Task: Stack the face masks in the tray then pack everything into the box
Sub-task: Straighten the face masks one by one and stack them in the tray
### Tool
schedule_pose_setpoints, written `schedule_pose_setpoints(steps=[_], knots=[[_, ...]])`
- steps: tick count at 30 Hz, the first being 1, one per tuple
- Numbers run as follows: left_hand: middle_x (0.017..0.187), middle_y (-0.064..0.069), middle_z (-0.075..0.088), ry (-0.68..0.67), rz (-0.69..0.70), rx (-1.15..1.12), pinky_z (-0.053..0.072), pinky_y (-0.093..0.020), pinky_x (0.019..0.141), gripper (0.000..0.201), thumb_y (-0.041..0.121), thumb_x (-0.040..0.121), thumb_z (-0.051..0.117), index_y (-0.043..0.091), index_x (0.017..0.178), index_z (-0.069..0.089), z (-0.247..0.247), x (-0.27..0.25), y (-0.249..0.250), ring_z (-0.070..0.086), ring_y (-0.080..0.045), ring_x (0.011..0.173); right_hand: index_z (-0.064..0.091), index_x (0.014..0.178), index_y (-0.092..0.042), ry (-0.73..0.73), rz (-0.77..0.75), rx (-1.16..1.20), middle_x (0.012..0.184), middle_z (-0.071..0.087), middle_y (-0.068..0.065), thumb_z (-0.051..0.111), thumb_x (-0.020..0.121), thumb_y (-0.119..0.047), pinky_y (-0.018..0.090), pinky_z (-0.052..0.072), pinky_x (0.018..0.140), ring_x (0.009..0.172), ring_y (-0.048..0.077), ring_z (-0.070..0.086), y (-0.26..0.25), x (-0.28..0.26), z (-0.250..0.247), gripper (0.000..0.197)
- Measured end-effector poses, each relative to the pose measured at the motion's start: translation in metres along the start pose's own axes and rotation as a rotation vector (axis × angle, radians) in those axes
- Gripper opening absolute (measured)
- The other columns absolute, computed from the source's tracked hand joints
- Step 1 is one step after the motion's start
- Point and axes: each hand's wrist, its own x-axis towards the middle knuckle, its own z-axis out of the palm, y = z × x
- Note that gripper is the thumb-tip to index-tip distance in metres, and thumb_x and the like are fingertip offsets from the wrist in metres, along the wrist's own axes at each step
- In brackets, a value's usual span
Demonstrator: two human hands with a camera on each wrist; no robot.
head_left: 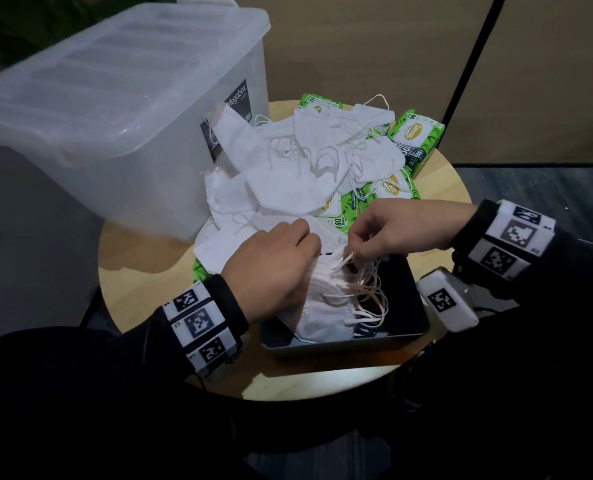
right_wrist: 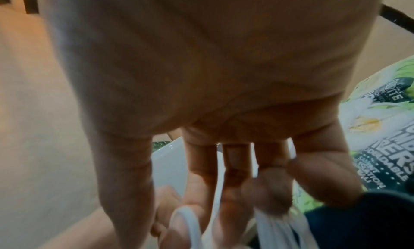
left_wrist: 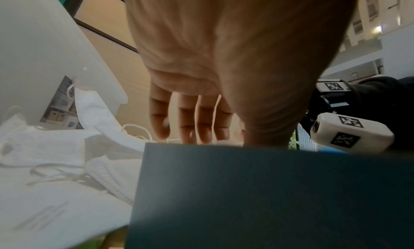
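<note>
Over the tray [head_left: 411, 299]: left hand [head_left: 271, 268] flat, fingers straight, pressing one mask stack [head_left: 329, 306]; right hand [head_left: 392, 230] pinching ear loops [head_left: 368, 282]; one box [head_left: 115, 109] behind.

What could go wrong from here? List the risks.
1. Ear loops spill tangled from the mask stack in the tray; the right hand pinching them may drag several masks askew.
2. The stack leans under the left hand, so it may slump once released.
3. The box is lidded, and loose masks cover the wipes packs, so packing could scatter things.
</note>
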Motion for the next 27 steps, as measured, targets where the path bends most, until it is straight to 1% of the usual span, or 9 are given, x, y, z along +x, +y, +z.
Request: schedule_pose_setpoints(steps=[5,10,13,16,18,21,22,25,27], knots=[[0.103,0.002,0.055,-0.020,0.060,0.074,0.037,-0.040,0.074,0.052,0.045,0.070,0.076,0.023,0.110,0.051,-0.005,0.002,0.002,0.051,-0.025,0.092,0.063,0.065,-0.017,0.000,0.027,-0.102,0.054,0.050,-0.009,0.086,0.078,-0.047,0.016,0.030,0.048,0.050,0.006,0.040,-0.001,0.001,0.009,0.040],[0.101,0.003,0.061,-0.121,0.072,0.038,0.035,-0.040,0.081,0.056,0.047,0.078,0.072,0.024,0.119,0.043,-0.011,0.002,0.011,0.057,-0.026,0.094,0.063,0.075,-0.018,0.119,0.015,-0.103,0.057,0.051,-0.011,0.087,0.073,-0.054,0.021,0.032,0.052,0.052,0.005,0.041,-0.002,0.000,0.008,0.043],[0.105,0.002,0.065,-0.129,0.098,-0.002,0.034,-0.038,0.079,0.053,0.047,0.084,0.068,0.023,0.124,0.044,-0.011,0.002,0.011,0.061,-0.027,0.096,0.062,0.102,-0.029,0.195,-0.097,-0.039,0.092,0.059,-0.015,0.089,0.069,-0.054,0.023,0.039,0.067,0.076,0.002,0.051,-0.005,-0.003,0.006,0.049],[0.106,0.003,0.068,-0.124,0.090,-0.142,0.035,-0.033,0.070,0.042,0.044,0.081,0.067,0.027,0.117,0.055,-0.013,0.004,0.008,0.064,-0.026,0.092,0.052,0.132,-0.043,0.048,-0.153,-0.114,0.128,0.054,-0.022,0.091,0.062,-0.056,0.019,0.043,0.094,0.115,-0.003,0.051,-0.011,-0.006,0.011,0.081],[0.105,0.004,0.071,-0.103,0.051,-0.267,0.047,-0.034,0.070,0.043,0.049,0.076,0.067,0.031,0.115,0.059,-0.020,0.004,0.003,0.066,-0.024,0.092,0.050,0.135,-0.039,-0.034,-0.176,-0.135,0.124,0.059,-0.024,0.096,0.059,-0.050,0.016,0.045,0.093,0.112,-0.004,0.056,-0.014,-0.006,0.017,0.090],[0.094,0.007,0.073,-0.006,0.001,-0.436,0.052,-0.034,0.072,0.048,0.055,0.069,0.063,0.036,0.113,0.065,-0.037,0.000,-0.012,0.066,-0.018,0.085,0.053,0.132,-0.032,0.016,-0.243,-0.209,0.119,0.065,-0.020,0.100,0.054,-0.042,0.017,0.047,0.088,0.103,-0.001,0.059,-0.014,-0.006,0.020,0.092],[0.093,0.009,0.072,0.004,-0.019,-0.462,0.052,-0.032,0.072,0.054,0.058,0.065,0.060,0.036,0.115,0.066,-0.042,-0.001,-0.018,0.065,-0.015,0.084,0.054,0.130,-0.032,0.034,-0.245,-0.248,0.117,0.065,-0.021,0.099,0.056,-0.042,0.018,0.047,0.086,0.101,-0.003,0.058,-0.014,-0.005,0.020,0.087],[0.097,0.014,0.070,-0.054,-0.050,-0.492,0.052,-0.031,0.077,0.062,0.059,0.061,0.057,0.038,0.120,0.064,-0.050,-0.003,-0.032,0.061,-0.007,0.087,0.059,0.096,-0.025,0.110,-0.220,-0.342,0.085,0.064,-0.011,0.087,0.075,-0.035,0.028,0.040,0.066,0.075,0.008,0.055,-0.011,-0.003,0.017,0.036],[0.100,0.013,0.070,-0.094,-0.029,-0.456,0.053,-0.032,0.079,0.060,0.055,0.064,0.060,0.037,0.120,0.063,-0.048,-0.003,-0.035,0.061,-0.009,0.090,0.067,0.084,-0.022,0.134,-0.184,-0.297,0.073,0.067,-0.005,0.077,0.084,-0.023,0.026,0.040,0.061,0.069,0.010,0.058,-0.010,-0.003,0.012,0.010]])
